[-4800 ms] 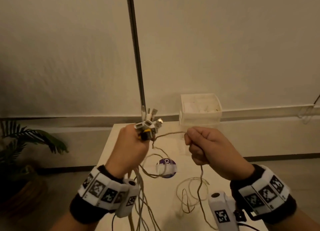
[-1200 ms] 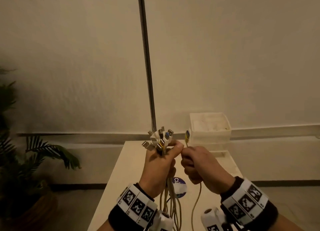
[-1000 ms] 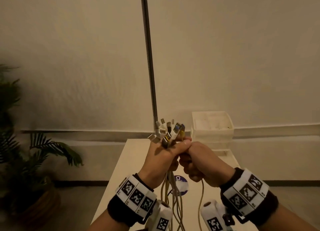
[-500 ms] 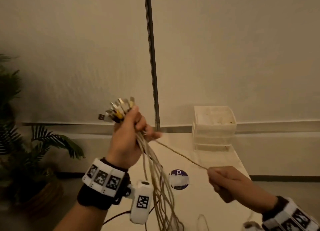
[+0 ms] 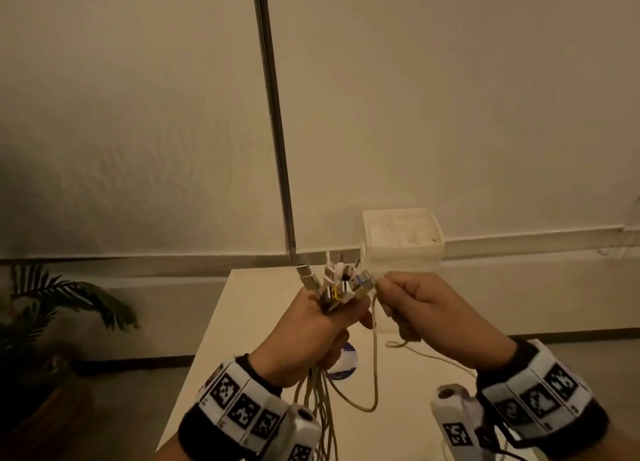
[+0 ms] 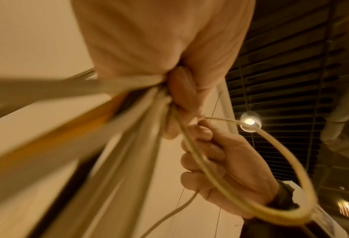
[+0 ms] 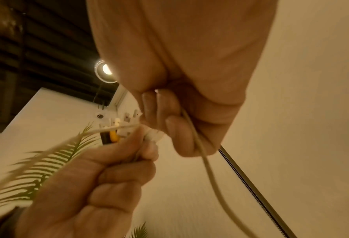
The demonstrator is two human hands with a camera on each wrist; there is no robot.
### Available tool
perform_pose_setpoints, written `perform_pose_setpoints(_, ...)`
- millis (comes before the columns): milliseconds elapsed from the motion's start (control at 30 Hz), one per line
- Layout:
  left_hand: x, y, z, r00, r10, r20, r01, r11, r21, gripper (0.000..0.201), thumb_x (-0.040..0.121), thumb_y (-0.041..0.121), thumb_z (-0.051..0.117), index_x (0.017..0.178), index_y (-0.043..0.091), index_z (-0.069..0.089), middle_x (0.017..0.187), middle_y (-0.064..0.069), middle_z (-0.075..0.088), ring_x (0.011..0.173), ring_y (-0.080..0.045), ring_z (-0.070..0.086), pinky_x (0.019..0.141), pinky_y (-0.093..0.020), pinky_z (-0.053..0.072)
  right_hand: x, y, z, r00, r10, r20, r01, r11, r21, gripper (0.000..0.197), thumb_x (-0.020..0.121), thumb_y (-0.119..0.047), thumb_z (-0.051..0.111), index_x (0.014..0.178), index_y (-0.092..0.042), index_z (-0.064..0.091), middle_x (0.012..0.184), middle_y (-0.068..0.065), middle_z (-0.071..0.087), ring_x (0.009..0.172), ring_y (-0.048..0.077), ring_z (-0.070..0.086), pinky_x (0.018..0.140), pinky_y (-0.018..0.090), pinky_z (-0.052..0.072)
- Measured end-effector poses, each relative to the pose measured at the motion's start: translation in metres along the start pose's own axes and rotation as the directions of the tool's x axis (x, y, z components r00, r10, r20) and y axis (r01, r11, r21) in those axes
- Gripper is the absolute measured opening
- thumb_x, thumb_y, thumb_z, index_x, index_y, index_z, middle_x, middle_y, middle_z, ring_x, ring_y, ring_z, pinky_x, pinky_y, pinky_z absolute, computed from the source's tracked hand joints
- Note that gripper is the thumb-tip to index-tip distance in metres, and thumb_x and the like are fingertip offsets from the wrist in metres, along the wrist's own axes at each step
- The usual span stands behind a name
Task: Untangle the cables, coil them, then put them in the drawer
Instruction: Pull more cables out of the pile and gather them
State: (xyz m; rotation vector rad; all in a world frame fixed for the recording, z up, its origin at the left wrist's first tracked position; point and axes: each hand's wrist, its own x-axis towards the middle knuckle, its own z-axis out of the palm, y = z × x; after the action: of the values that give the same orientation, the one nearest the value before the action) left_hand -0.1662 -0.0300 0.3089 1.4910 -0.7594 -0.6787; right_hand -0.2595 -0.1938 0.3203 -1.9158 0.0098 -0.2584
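Note:
My left hand (image 5: 313, 325) grips a bundle of pale cables (image 5: 318, 405) just below their plugs (image 5: 337, 282), which stick up out of the fist. The strands hang down past my left wrist toward the table. My right hand (image 5: 412, 305) sits right beside the plugs, fingers curled round one beige cable (image 5: 375, 363). That cable droops in a loop between both hands. In the left wrist view the loop (image 6: 287, 154) runs through my right fist (image 6: 220, 162). The right wrist view shows that cable (image 7: 205, 159) leaving my fingers. The white drawer unit (image 5: 403, 242) stands at the table's far end.
A white table (image 5: 242, 329) lies below my hands, with a round purple-and-white sticker (image 5: 343, 365) on it. A thin metal pole (image 5: 273, 121) rises behind the table. A potted palm (image 5: 52, 308) stands on the floor to the left.
Half a second ago my hands were wide apart with one cable stretched taut between them. Now the left hand has dropped and the right has come up beside the plugs, so the cable hangs slack.

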Motion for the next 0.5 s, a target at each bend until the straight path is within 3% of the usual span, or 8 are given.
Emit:
perform_pose_setpoints(133, 0.001, -0.002, -0.002, 0.998, -0.021, -0.052, 0.018, 0.998, -0.055, 0.025, 0.095, 0.025, 0.059, 0.071, 0.024, 0.067, 0.052, 0.001, 0.026, 0.042, -0.011, 0.021, 0.041, -0.022, 0.021, 0.006, 0.005, 0.006, 0.999, -0.022, 0.033, 0.026, 0.993, -0.116, 0.047, 0.089, -0.048, 0.044, 0.069, -0.007, 0.055, 0.051, -0.01, 0.042, 0.045, 0.002, 0.034, 0.046, 0.019, 0.033)
perform_pose_setpoints(200, 0.002, -0.001, -0.004, 0.998, -0.002, -0.06, 0.0, 1.0, -0.03, 0.017, 0.094, 0.025, 0.061, 0.079, 0.02, 0.068, 0.052, 0.0, 0.028, 0.041, -0.011, 0.021, 0.04, -0.022, 0.021, 0.008, 0.006, 0.007, 0.997, -0.07, 0.019, 0.072, 0.976, -0.205, 0.047, 0.092, -0.044, 0.042, 0.072, -0.005, 0.058, 0.053, -0.012, 0.048, 0.046, 0.003, 0.041, 0.049, 0.015, 0.034)
perform_pose_setpoints(300, 0.0, 0.001, -0.009, 0.999, 0.042, -0.018, -0.041, 0.997, 0.069, 0.012, 0.092, 0.019, 0.064, 0.082, 0.012, 0.068, 0.047, 0.004, 0.036, 0.037, -0.01, 0.028, 0.039, -0.021, 0.026, 0.011, 0.009, 0.007, 0.994, -0.11, -0.013, 0.1, 0.936, -0.339, 0.041, 0.095, -0.041, 0.042, 0.064, -0.017, 0.055, 0.053, -0.01, 0.05, 0.046, 0.003, 0.045, 0.05, 0.013, 0.033)
perform_pose_setpoints(400, -0.004, 0.004, -0.004, 0.989, 0.149, 0.011, -0.149, 0.973, 0.177, 0.018, 0.093, 0.003, 0.06, 0.079, 0.014, 0.062, 0.042, 0.015, 0.05, 0.036, 0.002, 0.045, 0.044, -0.006, 0.033, 0.013, 0.011, 0.008, 0.995, -0.095, 0.006, 0.09, 0.929, -0.36, 0.039, 0.1, -0.03, 0.043, 0.064, -0.019, 0.053, 0.055, -0.008, 0.05, 0.047, 0.003, 0.044, 0.051, 0.016, 0.032)
perform_pose_setpoints(500, -0.004, 0.008, -0.005, 0.945, 0.292, -0.147, -0.255, 0.941, 0.224, 0.019, 0.093, 0.005, 0.061, 0.079, 0.017, 0.064, 0.045, 0.019, 0.054, 0.039, 0.007, 0.048, 0.044, -0.005, 0.035, 0.013, 0.01, 0.008, 0.999, -0.032, 0.008, 0.033, 0.965, -0.259, 0.04, 0.099, -0.035, 0.042, 0.066, -0.016, 0.055, 0.051, -0.009, 0.045, 0.045, 0.004, 0.037, 0.049, 0.021, 0.035)
